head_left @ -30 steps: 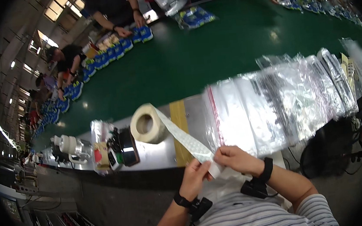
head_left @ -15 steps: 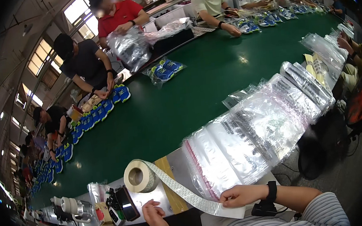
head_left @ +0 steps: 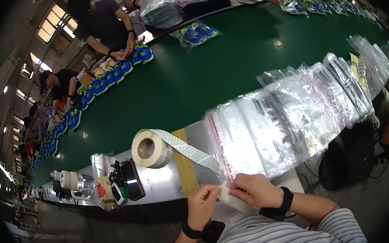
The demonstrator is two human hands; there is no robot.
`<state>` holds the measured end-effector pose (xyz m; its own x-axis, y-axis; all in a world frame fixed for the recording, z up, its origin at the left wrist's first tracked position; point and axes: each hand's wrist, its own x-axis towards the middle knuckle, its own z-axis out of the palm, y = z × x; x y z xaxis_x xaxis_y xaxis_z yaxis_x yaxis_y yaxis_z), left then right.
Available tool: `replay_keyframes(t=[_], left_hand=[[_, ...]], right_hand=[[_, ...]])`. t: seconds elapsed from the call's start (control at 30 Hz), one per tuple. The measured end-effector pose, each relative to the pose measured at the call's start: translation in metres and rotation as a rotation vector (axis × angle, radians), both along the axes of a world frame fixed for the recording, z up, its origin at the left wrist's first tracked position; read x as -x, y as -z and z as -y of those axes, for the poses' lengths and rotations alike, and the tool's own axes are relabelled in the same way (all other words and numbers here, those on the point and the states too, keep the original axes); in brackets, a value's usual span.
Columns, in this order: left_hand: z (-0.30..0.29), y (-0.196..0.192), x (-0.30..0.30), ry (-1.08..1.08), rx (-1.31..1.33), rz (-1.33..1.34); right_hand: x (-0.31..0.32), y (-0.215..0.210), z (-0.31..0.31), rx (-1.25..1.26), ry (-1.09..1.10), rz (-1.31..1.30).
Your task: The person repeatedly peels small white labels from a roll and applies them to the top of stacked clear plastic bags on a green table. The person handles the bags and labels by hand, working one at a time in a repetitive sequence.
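A roll of labels (head_left: 161,153) lies on the metal table edge in front of me. Its pale label strip (head_left: 192,153) runs from the roll toward my body and ends between my fingers. My left hand (head_left: 202,208) pinches the strip's end from the left. From the right, my right hand (head_left: 257,191) grips the same end, the fingertips of both hands close together. Just beyond my right hand lies a row of clear plastic bags (head_left: 240,138), overlapping, the nearest with a pink seal edge. Whether a single label is coming loose cannot be made out.
A phone (head_left: 132,180), a small device, a cable and a clear bottle with a white lid (head_left: 71,181) stand left. Past the green conveyor belt (head_left: 168,91), people handle blue shoes (head_left: 115,75). A bagged blue pair (head_left: 197,32) lies on the belt. A fan is at the right.
My left hand has moved right to the strip and closed on its end beside my right hand. The view has tilted downward, so the scene sits higher and further right.
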<state>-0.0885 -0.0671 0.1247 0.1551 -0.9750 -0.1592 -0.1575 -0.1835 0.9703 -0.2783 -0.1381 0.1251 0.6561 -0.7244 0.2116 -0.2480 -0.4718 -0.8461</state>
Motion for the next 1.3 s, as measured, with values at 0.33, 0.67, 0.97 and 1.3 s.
replay_keyframes(t=[0.33, 0.67, 0.97, 1.3], left_hand=[[0.038, 0.000, 0.023, 0.310, 0.506, 0.602], [0.042, 0.032, 0.023, 0.518, 0.378, 0.803], [0.040, 0.041, 0.020, 0.506, 0.392, 0.694], [0.119, -0.018, 0.028, 0.435, 0.094, -0.505]], right_hand=[[0.000, 0.036, 0.050, 0.327, 0.512, -0.297], [-0.008, 0.079, 0.058, 0.327, 0.631, -0.337], [0.001, 0.072, 0.060, 0.353, 0.700, -0.330], [0.022, 0.058, 0.065, 0.012, 0.523, -0.097]])
